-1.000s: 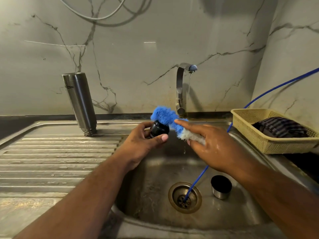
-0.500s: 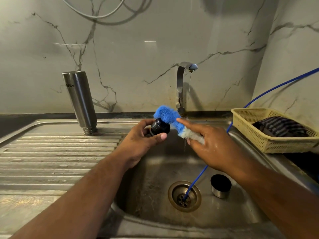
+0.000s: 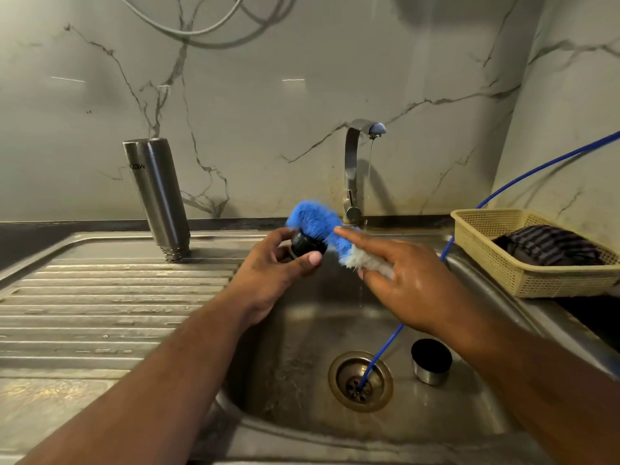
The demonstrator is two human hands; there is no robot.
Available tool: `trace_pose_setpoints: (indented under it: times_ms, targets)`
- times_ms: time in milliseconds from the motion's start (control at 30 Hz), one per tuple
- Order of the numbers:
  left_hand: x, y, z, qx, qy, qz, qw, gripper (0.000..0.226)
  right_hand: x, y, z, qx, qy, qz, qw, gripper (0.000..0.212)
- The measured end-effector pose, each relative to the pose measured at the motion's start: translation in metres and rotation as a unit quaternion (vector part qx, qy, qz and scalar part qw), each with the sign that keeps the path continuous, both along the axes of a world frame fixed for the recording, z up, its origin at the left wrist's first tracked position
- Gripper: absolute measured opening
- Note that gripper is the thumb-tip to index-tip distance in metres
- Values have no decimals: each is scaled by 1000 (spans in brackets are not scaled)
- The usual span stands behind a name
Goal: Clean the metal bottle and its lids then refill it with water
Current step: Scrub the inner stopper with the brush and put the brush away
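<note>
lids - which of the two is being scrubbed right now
The black lid in the left hand, against the blue brush; the steel cap lies untouched in the sink.

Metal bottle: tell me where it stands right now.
In the head view the metal bottle stands upside down at the back of the ribbed draining board, left of the tap, clear of both hands.

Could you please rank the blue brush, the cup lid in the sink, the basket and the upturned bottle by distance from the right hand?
1. Blue brush: held in the right hand.
2. Cup lid: in the basin below it.
3. Basket: counter, right.
4. Upturned bottle: drainboard, far left.
</note>
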State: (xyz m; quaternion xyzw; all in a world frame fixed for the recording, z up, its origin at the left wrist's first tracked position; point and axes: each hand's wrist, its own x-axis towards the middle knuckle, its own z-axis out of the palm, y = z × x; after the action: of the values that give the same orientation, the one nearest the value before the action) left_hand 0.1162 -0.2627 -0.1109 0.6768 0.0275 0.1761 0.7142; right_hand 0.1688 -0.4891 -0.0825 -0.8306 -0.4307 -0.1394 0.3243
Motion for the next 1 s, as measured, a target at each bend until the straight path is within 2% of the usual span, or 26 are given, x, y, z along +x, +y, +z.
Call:
trace_pose_setpoints:
  times_ms: [67, 167, 233, 367, 500, 567, 667, 833, 1000]
  targets:
    - [0, -4, 2, 1, 6, -2, 1000, 68, 4, -3, -2, 16, 24, -17, 999, 62]
    - [-2, 0, 9, -90, -16, 22, 996, 57, 0, -8, -2, 18, 27, -7, 999, 61]
    - [-2, 3, 10, -102, -26, 23, 994, 49, -4, -3, 0, 14, 15, 8, 1000, 62]
    - [3, -13, 1, -5, -16, -5, 1000, 60, 0, 5, 0, 14, 15, -13, 1000, 64]
    - [-2, 0, 7, 3, -3, 109, 994, 66, -7, -3, 2, -49, -3, -11, 999, 66]
    - [-5, 6, 11, 89, 8, 171, 981, 61, -9, -2, 6, -89, -23, -40, 995, 66]
    - [-1, -11, 11, 254, 46, 183, 949, 60, -6, 6, 8, -88, -21, -78, 993, 66]
    - [-3, -3, 16, 255, 78, 272, 925, 62, -10, 0, 0, -98, -1, -62, 993, 67]
    - [-3, -24, 18, 354, 46, 225, 907, 65, -5, 9, 2, -68, 18, -80, 994, 69]
